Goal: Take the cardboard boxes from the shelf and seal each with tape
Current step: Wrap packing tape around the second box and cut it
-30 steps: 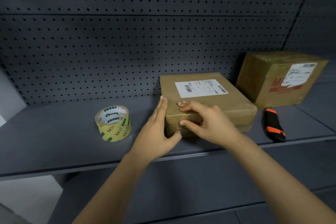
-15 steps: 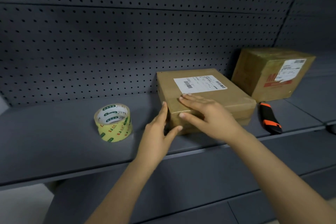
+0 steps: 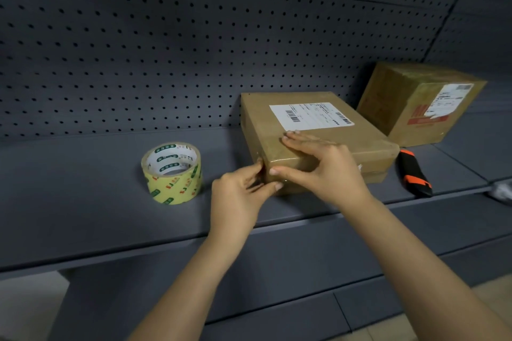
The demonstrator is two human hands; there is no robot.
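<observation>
Cardboard box (image 3: 310, 119) lies on the shelf (image 3: 83, 188). The right hand (image 3: 324, 171) presses straight fingers on its near corner. The left hand (image 3: 235, 196) curls there, its grip unclear. It seems the tape strip (image 3: 277, 158) is being smoothed; next it needs firm rubbing.

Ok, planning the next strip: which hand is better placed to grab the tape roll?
Probably the left hand: it is at the flat box corner nearest the tape roll. The right hand lies over the box top, farther away.

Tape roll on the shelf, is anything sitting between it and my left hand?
Nothing visible. The left hand holds the near corner of the flat box, and only bare shelf lies between it and the tape roll to its left.
</observation>
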